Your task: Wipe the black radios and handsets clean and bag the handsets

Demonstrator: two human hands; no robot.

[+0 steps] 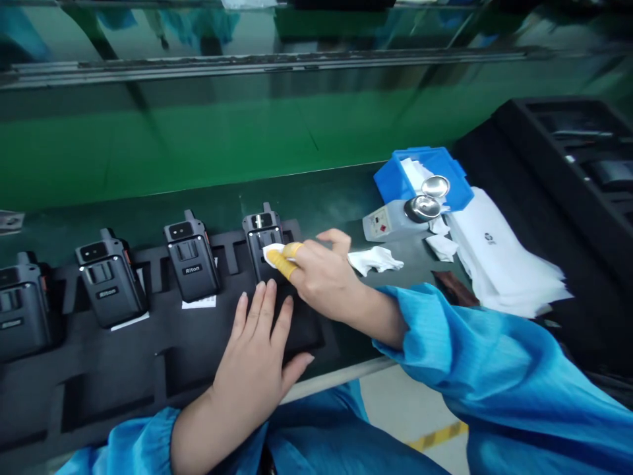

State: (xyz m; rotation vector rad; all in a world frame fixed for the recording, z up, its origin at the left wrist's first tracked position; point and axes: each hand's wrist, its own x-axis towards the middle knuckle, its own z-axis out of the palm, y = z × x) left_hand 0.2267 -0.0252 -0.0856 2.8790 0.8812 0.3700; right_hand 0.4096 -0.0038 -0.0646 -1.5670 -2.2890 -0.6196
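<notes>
A black two-way radio (256, 245) lies back side up in a black foam tray (198, 346). My right hand (324, 274), with yellow finger cots on its fingers, pinches a small white cloth (271, 253) against the radio's back. Flat and with fingers spread, my left hand (257, 349) rests at the radio's lower end, covering part of it. To the left, several similar radios stand in a row, among them one marked Riton (192, 264) and another (109, 280) farther left.
A clear bottle with a metal pump top (395, 221) stands before a blue bin (452, 175) of white cloths. A crumpled cloth (376, 259) lies near my right wrist. White bags (504, 257) are stacked at right, beside another black tray (524, 132).
</notes>
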